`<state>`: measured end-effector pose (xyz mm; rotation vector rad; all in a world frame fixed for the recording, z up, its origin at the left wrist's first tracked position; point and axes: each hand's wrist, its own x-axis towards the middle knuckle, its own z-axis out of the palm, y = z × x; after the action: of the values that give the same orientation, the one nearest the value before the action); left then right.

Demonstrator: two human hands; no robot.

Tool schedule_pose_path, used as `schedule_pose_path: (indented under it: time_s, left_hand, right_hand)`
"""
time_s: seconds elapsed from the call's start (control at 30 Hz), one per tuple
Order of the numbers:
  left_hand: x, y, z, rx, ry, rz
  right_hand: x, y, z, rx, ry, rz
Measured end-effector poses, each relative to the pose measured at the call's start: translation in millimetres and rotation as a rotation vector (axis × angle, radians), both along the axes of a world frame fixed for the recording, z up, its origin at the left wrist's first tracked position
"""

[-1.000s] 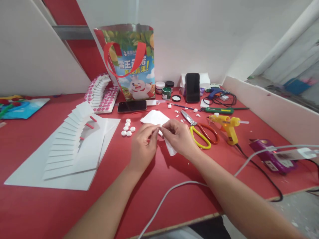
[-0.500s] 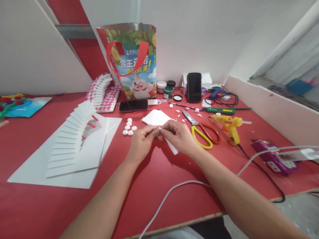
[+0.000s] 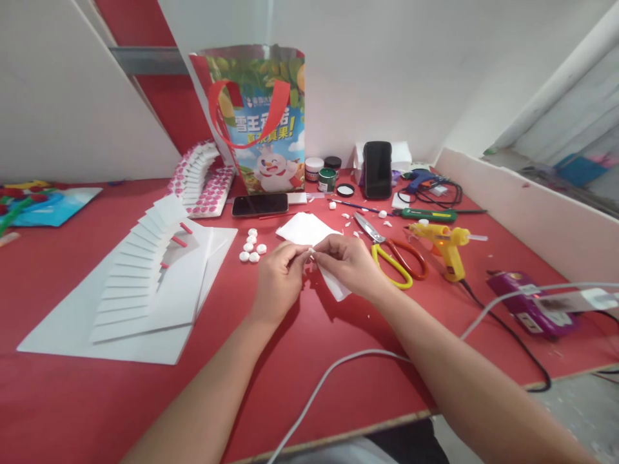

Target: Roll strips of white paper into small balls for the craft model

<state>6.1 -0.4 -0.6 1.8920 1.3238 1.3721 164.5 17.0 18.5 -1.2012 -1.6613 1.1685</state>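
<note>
My left hand (image 3: pixel 278 280) and my right hand (image 3: pixel 349 263) meet over the red table (image 3: pixel 309 361), fingertips pinched together on a tiny white piece (image 3: pixel 311 251). A white foam strip (image 3: pixel 335 285) juts out beneath my right hand. Just behind the hands lies a white foam sheet (image 3: pixel 304 229). Several small white round pieces (image 3: pixel 252 248) sit to the left of my left hand.
A white stepped foam model (image 3: pixel 145 283) lies at the left. Scissors (image 3: pixel 391 254) and a yellow glue gun (image 3: pixel 442 245) are to the right, a purple device (image 3: pixel 529 312) further right. A printed bag (image 3: pixel 256 116), two phones (image 3: pixel 260 205) (image 3: pixel 377 169) and paint pots (image 3: pixel 326 175) stand behind. A white cable (image 3: pixel 338 374) crosses the front.
Both hands stay pinched together over the table and have barely moved; the view has shifted slightly.
</note>
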Motion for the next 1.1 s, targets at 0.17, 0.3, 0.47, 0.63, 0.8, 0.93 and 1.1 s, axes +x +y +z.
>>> schedule_pose_path:
  time_s: [0.17, 0.3, 0.47, 0.63, 0.8, 0.93, 1.1]
  left_hand:
    - [4, -1, -9.7, 0.282, 0.217, 0.082]
    - [6, -2, -11.2, 0.318, 0.221, 0.061]
    - [8, -5, -9.6, 0.292, 0.247, 0.044]
    - [7, -5, -9.5, 0.216, 0.255, 0.032]
    - [4, -1, -9.6, 0.001, 0.072, -0.092]
    - [4, 0, -11.5, -0.136, -0.072, -0.135]
    - [6, -2, -11.4, -0.158, -0.048, -0.098]
  right_hand:
    - [-4, -1, -2.1, -0.069, 0.142, -0.008]
    - [-4, -1, -1.0, -0.103, 0.188, -0.005]
    - [-5, -2, 0.7, -0.139, 0.153, -0.075]
    - [-5, -1, -4.9, -0.160, 0.119, -0.082]
    - [1, 4, -8.8, -0.081, 0.030, -0.038]
    - [4, 6, -8.4, -0.054, 0.007, -0.026]
    - [4, 7, -6.8, -0.189, 0.099, 0.023]
